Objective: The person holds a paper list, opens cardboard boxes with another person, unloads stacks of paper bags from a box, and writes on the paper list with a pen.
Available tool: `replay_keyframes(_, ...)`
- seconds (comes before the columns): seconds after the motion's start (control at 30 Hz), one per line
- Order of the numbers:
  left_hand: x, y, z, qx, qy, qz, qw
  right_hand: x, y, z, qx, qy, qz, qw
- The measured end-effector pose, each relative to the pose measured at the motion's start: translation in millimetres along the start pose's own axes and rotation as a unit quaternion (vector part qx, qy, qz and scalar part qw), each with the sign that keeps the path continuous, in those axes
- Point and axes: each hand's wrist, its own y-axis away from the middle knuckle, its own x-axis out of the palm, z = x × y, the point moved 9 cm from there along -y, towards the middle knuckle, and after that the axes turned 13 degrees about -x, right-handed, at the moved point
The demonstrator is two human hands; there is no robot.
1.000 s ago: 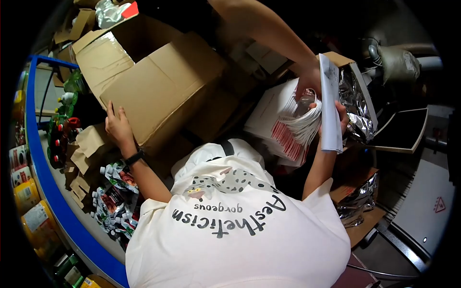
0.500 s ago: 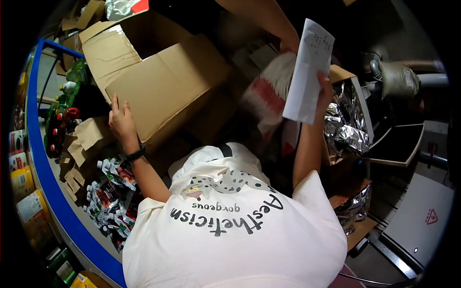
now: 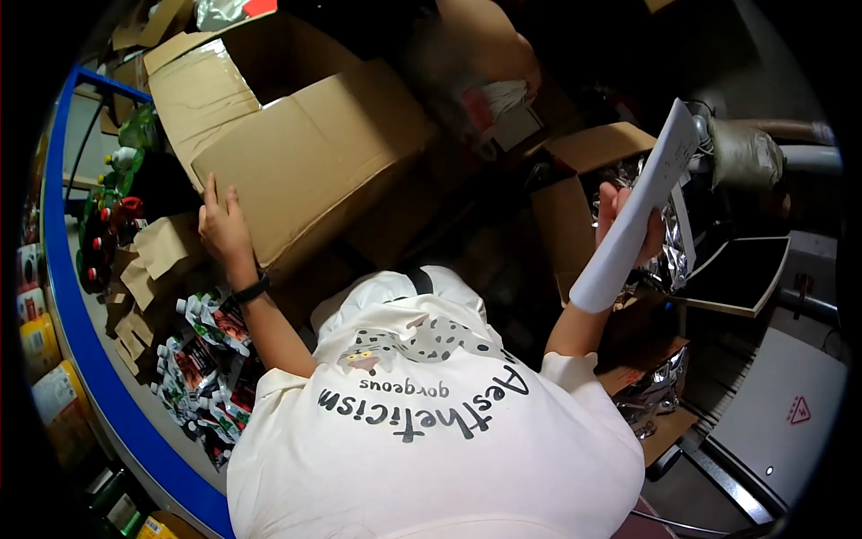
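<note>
On the left, my left hand (image 3: 225, 232) rests with fingers stretched out against the near edge of a large open cardboard box (image 3: 314, 153). A dark band circles that wrist. In my right hand (image 3: 648, 235) is a white sheet of paper (image 3: 639, 211) with small print near its top, its lower end curling. The paper covers part of the palm and fingers. Behind it stands a smaller open cardboard box (image 3: 564, 216) with crumpled silver foil packs (image 3: 672, 269) inside.
Another person's arm (image 3: 489, 40), blurred, reaches in at the top beside a red and white bundle (image 3: 480, 110). Spouted pouches (image 3: 202, 359) and green bottles (image 3: 139, 130) lie within a blue-edged bin (image 3: 135, 445) at left. A grey panel with a warning triangle (image 3: 799, 410) stands right.
My right hand has swung right and down with the paper, now over the foil box. The other person's arm and the red and white bundle have drawn upward. My left hand stays on the box.
</note>
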Motion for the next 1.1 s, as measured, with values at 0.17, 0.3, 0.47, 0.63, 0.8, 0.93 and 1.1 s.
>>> replay_keyframes(0.17,-1,2,-1,0.049,0.011,-0.045,0.998,-59,45,23,-0.081,0.212,-0.199,0.953)
replay_keyframes(0.3,-3,4,-3,0.062,0.010,-0.053,0.997,-73,64,26,-0.087,0.208,-0.258,0.939)
replay_keyframes(0.47,-1,2,-1,0.064,-0.006,-0.055,0.996,-62,68,17,-0.035,0.121,-0.258,0.958)
replay_keyframes(0.63,-2,2,0,0.063,0.005,-0.056,0.996,-54,68,-2,0.058,0.026,-0.211,0.975)
replay_keyframes(0.8,-2,2,-1,0.065,0.012,-0.056,0.996,-61,70,0,0.007,0.028,-0.280,0.960)
replay_keyframes(0.93,-1,2,-1,0.064,0.011,-0.050,0.997,-69,72,5,-0.002,0.052,-0.289,0.956)
replay_keyframes(1.1,-1,2,-1,0.074,0.005,-0.057,0.996,-66,70,3,0.023,0.057,-0.249,0.967)
